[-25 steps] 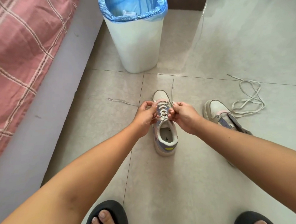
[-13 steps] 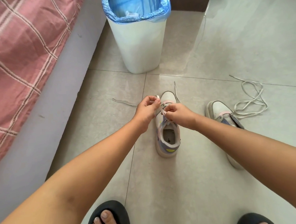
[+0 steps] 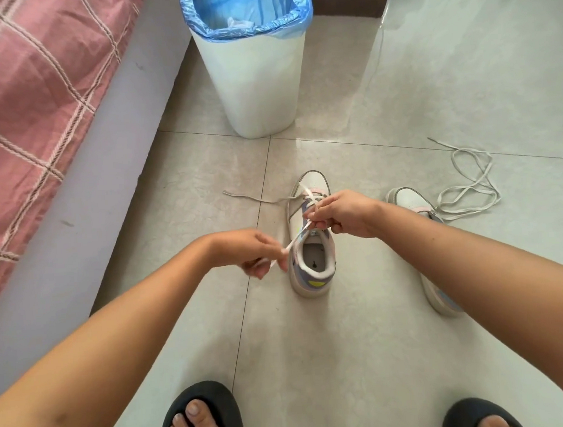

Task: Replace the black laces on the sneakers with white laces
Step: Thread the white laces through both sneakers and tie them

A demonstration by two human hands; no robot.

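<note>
White lace (image 3: 296,242) taut between both pinching hands.

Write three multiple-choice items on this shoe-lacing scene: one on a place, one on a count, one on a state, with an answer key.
1. Where does the loose coiled white lace lie?
A. in the bin
B. on the tiled floor right of the unlaced second sneaker
C. on the bed

2. How many sneakers show?
A. one
B. two
C. three

3. What does the left hand do?
A. rests flat on the floor
B. pinches a white lace strand drawn out from the pale pastel-trimmed sneaker
C. holds the bin

Key: 1 B, it lies on tile beside that shoe; 2 B, one at centre, one right; 3 B, its fingers close on the strand while the right hand holds the lacing.
</note>
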